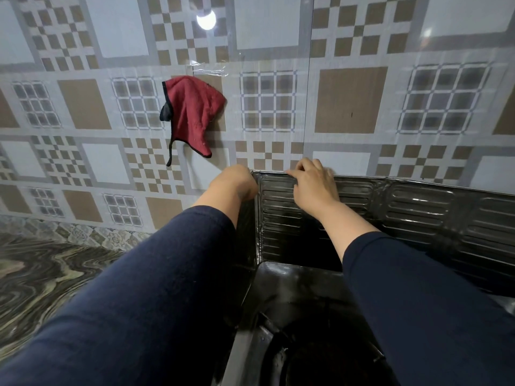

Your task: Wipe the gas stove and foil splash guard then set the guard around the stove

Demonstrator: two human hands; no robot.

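The ribbed foil splash guard [418,210] stands upright against the tiled wall, dark and shiny, folded at a corner on its left. My left hand [237,181] is at the outer side of that corner, fingers hidden behind the guard's side panel. My right hand [312,182] rests on the guard's top edge, fingertips curled over the rim. Below, the black gas stove [292,296] fills the lower middle, partly covered by my dark blue sleeves. A red cloth [195,112] with a dark trim hangs on the wall above my left hand.
The patterned tile wall [348,98] rises straight behind the guard. A marbled green-brown countertop [41,280] stretches to the left of the stove. A piece of clear tape [209,69] is stuck on the wall above the red cloth.
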